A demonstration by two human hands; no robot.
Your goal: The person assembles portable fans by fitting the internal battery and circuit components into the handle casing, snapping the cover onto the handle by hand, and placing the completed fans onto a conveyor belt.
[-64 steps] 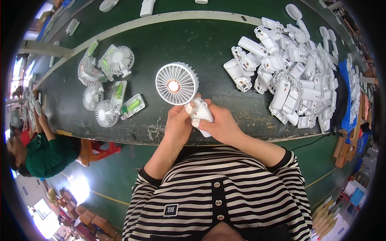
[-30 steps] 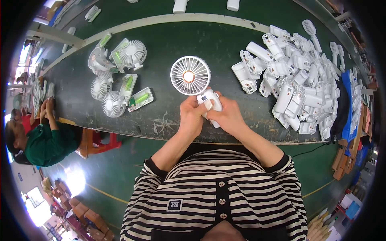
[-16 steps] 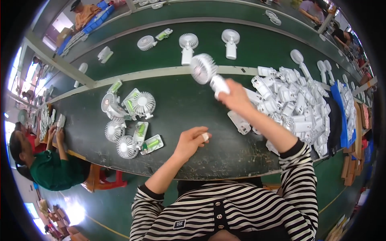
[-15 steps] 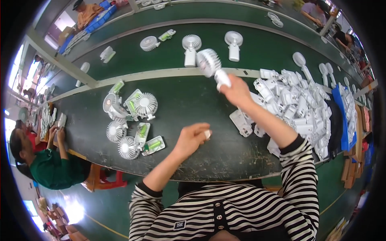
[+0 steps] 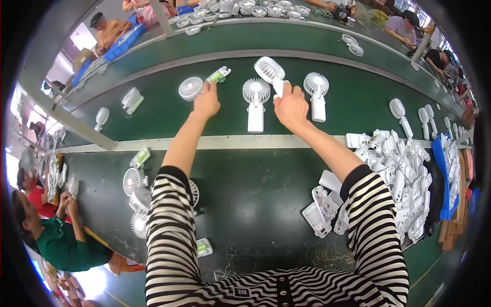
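On the green belt beyond the rail, my right hand (image 5: 291, 107) is closed around the handle of a white handheld fan (image 5: 269, 68), its round head pointing away to the left. Two more white fans, one (image 5: 256, 97) left of this hand and another (image 5: 316, 92) right of it, lie with handles toward me. My left hand (image 5: 206, 102) reaches forward over the belt, fingers stretched out. Its fingertips are at the near end of an opened handle with a green battery (image 5: 219, 75), beside a round fan head (image 5: 191, 88). Whether they touch it I cannot tell.
A pale rail (image 5: 230, 143) separates the belt from the dark worktable (image 5: 255, 204). White casing parts (image 5: 399, 174) are heaped at the right, near a blue bin (image 5: 444, 176). Opened fans (image 5: 135, 179) lie by my left sleeve. A co-worker in green (image 5: 64, 240) sits at the left.
My right hand has carried the fan forward onto the belt. My left hand has moved from above the worktable to the belt; the small white piece it had no longer shows.
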